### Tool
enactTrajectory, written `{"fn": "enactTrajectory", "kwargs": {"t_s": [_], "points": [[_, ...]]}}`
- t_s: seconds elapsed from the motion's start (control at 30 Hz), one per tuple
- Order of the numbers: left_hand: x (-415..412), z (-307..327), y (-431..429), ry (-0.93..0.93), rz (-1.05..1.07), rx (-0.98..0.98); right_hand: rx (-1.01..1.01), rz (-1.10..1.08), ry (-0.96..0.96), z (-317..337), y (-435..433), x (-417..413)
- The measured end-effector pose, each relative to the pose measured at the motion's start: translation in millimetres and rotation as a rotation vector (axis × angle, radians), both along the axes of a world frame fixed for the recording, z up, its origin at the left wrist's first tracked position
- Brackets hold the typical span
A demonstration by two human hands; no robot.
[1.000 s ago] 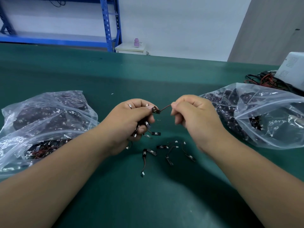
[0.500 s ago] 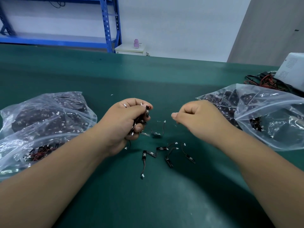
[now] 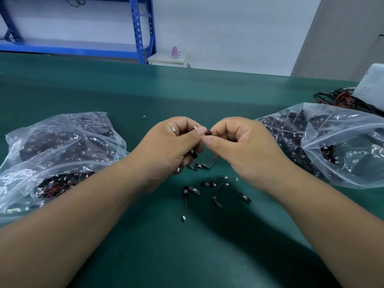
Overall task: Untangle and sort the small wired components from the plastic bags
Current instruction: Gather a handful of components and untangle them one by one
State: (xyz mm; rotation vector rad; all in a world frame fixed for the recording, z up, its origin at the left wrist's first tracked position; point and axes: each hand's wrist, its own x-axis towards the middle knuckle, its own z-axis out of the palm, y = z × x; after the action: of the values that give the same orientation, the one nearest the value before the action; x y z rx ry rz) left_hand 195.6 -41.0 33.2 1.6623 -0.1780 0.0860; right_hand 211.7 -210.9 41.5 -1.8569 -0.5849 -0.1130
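My left hand (image 3: 172,146) grips a tangled bunch of small wired components (image 3: 195,161), black strips with thin wires and white plugs, some dangling below the fist. My right hand (image 3: 239,142) meets it at the middle and pinches one dark component (image 3: 208,133) between thumb and forefinger. Several separated components (image 3: 216,192) lie loose on the green table (image 3: 187,246) just below both hands. One clear plastic bag (image 3: 62,150) full of components lies at the left, another bag (image 3: 332,142) at the right.
A tangle of red and black cables (image 3: 340,98) and a white device (image 3: 372,84) sit at the far right edge. Behind the table stand a blue metal shelf (image 3: 137,28) and a small white cabinet (image 3: 168,59) with a pink item.
My right hand dropped a freed component onto the table, then moved back left to the bunch and now pinches another piece. My left hand kept its grip and barely moved.
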Motion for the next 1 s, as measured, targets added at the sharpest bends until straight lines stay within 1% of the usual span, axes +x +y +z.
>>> {"fn": "enactTrajectory", "kwargs": {"t_s": [0.1,0.17,0.33,0.4,0.47,0.6,0.63,0.67,0.73,0.8,0.87,0.93,1.0], "points": [[2.2,-0.7,2.3,0.032,-0.018,-0.083,0.028,-0.026,0.065,2.1,-5.3,4.0],[3.6,-1.8,4.1,0.051,-0.017,-0.083,0.046,-0.049,0.134,3.8,-7.6,6.2],[5.9,-4.7,6.9,0.100,-0.020,-0.098,0.251,-0.059,0.258,6.6,-12.8,14.6],[6.9,-5.3,8.6,0.112,0.004,-0.113,0.261,-0.052,0.290,7.9,-17.0,18.3],[7.7,-6.0,10.0,0.129,0.024,-0.126,0.148,-0.070,0.289,8.0,-22.1,21.1],[8.5,-7.1,10.7,0.148,0.021,-0.109,-0.412,-0.182,0.164,3.3,-29.1,23.2],[8.3,-7.2,10.6,0.150,0.014,-0.099,-0.488,-0.192,0.128,2.4,-28.9,23.3],[8.0,-7.2,10.2,0.150,0.005,-0.086,-0.498,-0.201,0.102,2.1,-28.6,22.9],[6.7,-7.4,8.8,0.140,-0.017,-0.057,-0.405,-0.192,0.067,3.7,-26.7,20.5],[4.7,-7.6,6.3,0.101,-0.035,-0.021,-0.285,-0.105,0.048,5.6,-20.9,15.3],[2.7,-7.0,3.6,0.048,-0.035,0.032,-0.216,-0.013,0.042,4.4,-13.0,8.3],[0.9,-5.3,1.8,0.008,-0.024,0.088,-0.170,-0.016,0.081,1.0,-6.8,3.8],[-0.9,-3.5,1.3,-0.010,-0.022,0.119,-0.103,-0.051,0.169,-0.6,-2.7,1.5]]}}
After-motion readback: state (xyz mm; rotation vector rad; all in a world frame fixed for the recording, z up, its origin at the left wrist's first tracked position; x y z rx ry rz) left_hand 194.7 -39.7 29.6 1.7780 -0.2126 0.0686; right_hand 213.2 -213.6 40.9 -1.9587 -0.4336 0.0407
